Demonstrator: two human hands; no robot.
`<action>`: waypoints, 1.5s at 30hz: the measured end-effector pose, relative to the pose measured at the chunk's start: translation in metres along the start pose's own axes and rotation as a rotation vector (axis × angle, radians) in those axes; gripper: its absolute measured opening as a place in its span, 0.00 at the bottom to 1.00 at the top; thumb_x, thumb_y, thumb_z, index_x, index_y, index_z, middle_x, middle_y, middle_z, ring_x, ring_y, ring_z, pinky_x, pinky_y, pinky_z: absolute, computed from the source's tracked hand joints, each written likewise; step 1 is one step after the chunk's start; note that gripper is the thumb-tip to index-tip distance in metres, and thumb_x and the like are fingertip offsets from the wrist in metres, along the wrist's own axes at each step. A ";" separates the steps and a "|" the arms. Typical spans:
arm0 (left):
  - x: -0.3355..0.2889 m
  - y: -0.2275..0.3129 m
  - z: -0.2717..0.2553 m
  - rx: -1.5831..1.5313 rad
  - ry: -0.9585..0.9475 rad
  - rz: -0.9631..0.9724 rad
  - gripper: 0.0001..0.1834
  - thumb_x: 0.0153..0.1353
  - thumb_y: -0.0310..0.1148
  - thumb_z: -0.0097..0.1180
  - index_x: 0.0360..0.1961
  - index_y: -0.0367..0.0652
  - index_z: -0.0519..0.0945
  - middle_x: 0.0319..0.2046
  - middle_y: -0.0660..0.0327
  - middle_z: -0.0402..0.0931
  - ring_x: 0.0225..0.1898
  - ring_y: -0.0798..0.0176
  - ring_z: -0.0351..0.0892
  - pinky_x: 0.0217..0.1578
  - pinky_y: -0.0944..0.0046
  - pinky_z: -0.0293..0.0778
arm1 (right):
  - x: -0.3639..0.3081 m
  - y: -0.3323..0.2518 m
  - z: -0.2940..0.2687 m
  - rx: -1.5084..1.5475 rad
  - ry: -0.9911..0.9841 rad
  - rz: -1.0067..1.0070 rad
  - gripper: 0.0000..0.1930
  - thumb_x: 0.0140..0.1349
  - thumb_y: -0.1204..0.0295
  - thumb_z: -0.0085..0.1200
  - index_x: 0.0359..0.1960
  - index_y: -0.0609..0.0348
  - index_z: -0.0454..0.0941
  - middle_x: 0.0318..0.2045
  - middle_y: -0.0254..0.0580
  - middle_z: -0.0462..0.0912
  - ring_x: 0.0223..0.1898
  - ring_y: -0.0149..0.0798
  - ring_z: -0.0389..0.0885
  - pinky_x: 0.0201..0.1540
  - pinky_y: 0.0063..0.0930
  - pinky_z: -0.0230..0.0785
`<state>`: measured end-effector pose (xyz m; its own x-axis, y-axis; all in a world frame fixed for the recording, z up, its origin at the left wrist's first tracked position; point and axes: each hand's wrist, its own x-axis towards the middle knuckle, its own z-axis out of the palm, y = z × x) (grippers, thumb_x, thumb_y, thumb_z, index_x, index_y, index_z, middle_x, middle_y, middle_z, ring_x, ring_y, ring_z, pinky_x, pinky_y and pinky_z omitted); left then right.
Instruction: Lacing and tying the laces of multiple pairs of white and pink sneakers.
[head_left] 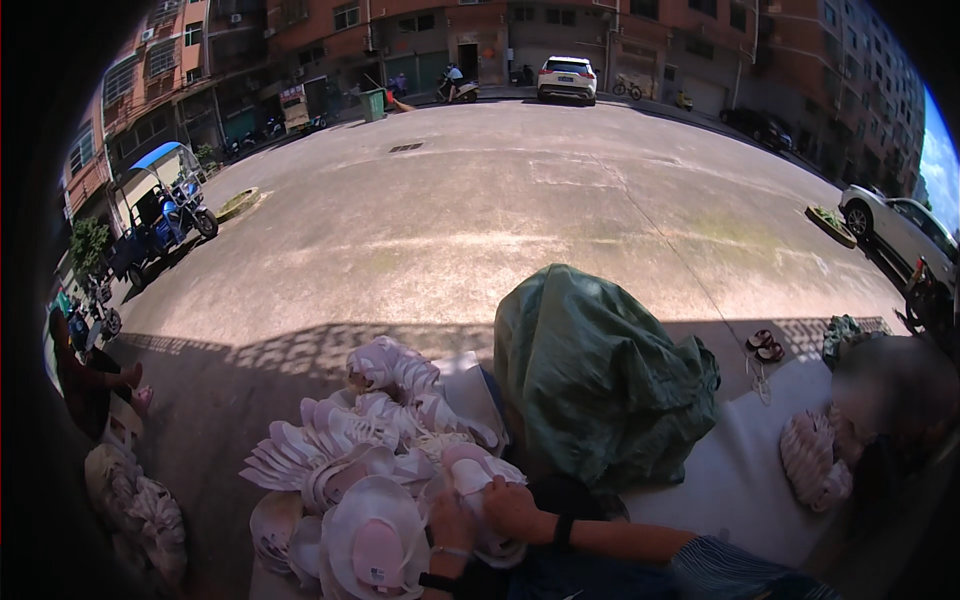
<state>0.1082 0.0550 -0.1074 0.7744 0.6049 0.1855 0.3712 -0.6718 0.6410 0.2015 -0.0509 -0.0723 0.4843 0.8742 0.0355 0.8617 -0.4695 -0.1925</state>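
Observation:
A pale pink and white piece that looks like a shoe upper (474, 460) lies in front of me at the lower middle. My right hand (512, 508) is closed in a pinch on its near part. My left hand (450, 524), close beside it, has curled fingers at the left edge of the same piece. A heap of similar stacked shoe uppers (330, 440) spreads to the left and beyond my hands. Nearest my left forearm rests a white rounded piece (376, 545) with a pink oval bearing a small printed label.
A large green sack (590, 370) stands just beyond my right hand. At right, another person (895, 400) is beside more stacked uppers (815, 460), with red sandals (765, 347) farther off. Someone sits at far left (85, 375) near a pale bundle (140, 510). Parked vehicles line the paved yard.

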 end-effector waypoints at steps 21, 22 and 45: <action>0.010 0.011 0.022 0.096 0.048 -0.140 0.15 0.51 0.37 0.61 0.31 0.38 0.71 0.31 0.47 0.72 0.36 0.41 0.74 0.36 0.47 0.70 | -0.001 0.004 0.007 0.035 0.081 -0.158 0.10 0.55 0.74 0.47 0.32 0.70 0.75 0.31 0.55 0.76 0.34 0.49 0.81 0.33 0.38 0.76; 0.009 0.009 0.023 0.095 0.048 -0.141 0.15 0.51 0.37 0.61 0.31 0.38 0.71 0.31 0.47 0.72 0.36 0.41 0.74 0.36 0.47 0.70 | 0.000 0.004 0.004 0.034 0.079 -0.158 0.10 0.55 0.74 0.47 0.32 0.70 0.75 0.31 0.55 0.76 0.34 0.49 0.81 0.33 0.38 0.76; 0.015 0.011 0.017 0.160 -0.076 -0.164 0.22 0.49 0.47 0.62 0.32 0.35 0.75 0.34 0.45 0.74 0.37 0.41 0.76 0.37 0.46 0.73 | 0.001 0.037 0.006 0.441 -0.062 -0.011 0.15 0.58 0.67 0.46 0.42 0.66 0.71 0.37 0.62 0.73 0.40 0.61 0.75 0.44 0.47 0.71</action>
<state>0.1332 0.0494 -0.1101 0.7310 0.6818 0.0279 0.5670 -0.6297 0.5310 0.2326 -0.0662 -0.0853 0.4538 0.8910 -0.0168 0.7128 -0.3742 -0.5932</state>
